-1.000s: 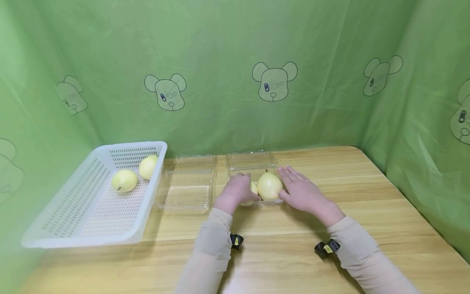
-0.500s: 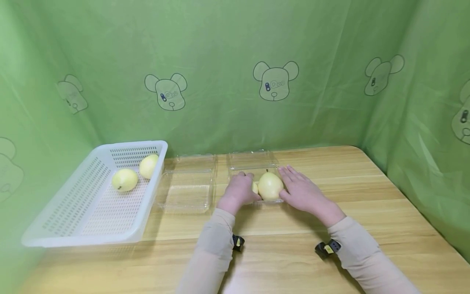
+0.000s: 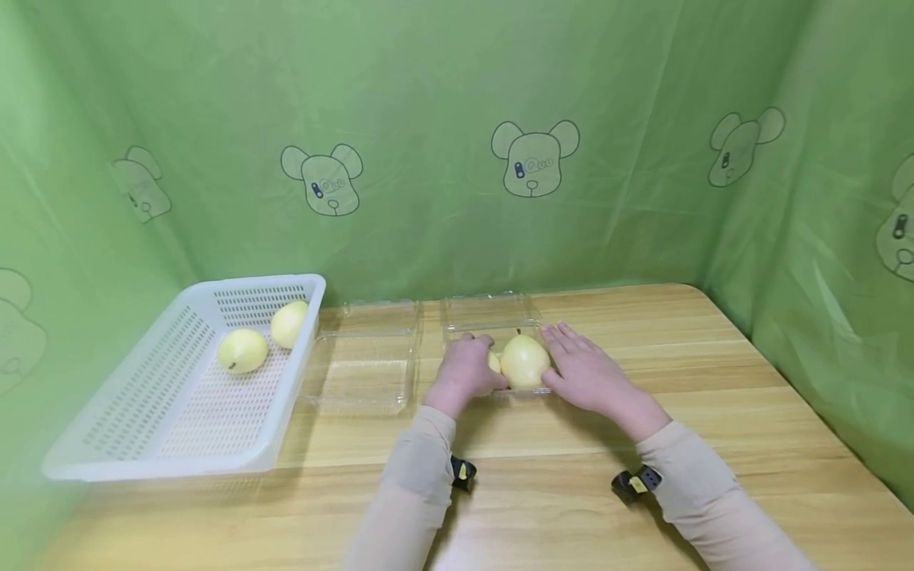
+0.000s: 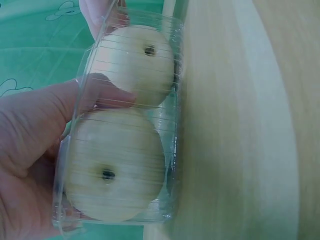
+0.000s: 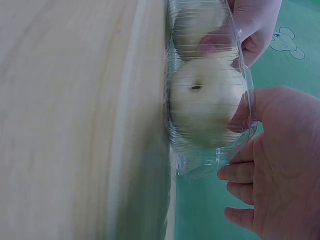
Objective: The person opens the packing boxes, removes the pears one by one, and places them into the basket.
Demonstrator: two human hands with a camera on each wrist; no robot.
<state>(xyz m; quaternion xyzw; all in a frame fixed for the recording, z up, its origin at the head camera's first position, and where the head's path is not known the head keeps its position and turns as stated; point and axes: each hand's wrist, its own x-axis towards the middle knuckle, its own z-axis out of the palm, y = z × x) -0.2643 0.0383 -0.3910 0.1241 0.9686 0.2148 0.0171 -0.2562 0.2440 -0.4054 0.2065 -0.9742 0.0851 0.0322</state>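
A clear plastic clamshell box (image 3: 491, 312) lies with its lid folded back. Two pale yellow pears are inside it, side by side. My left hand (image 3: 461, 371) grips the left pear (image 4: 117, 160), its thumb reaching down between both fruits. That pear is mostly covered by the hand in the head view. On the box's right side, my right hand (image 3: 589, 373) has its fingers stretched out, with the thumb over the wall against the right pear (image 3: 524, 362). The right wrist view shows this right pear (image 5: 207, 107) through the ribbed front wall.
A second clear clamshell box (image 3: 364, 369) stands open to the left. Beyond it is a white perforated basket (image 3: 164, 468) with two pears (image 3: 243, 351) in it. Green curtains (image 3: 428, 246) enclose the wooden table (image 3: 543, 507) at the back and sides.
My left hand has shifted very slightly to the right, covering a bit more of the left pear. The right hand and both boxes stay where they were.
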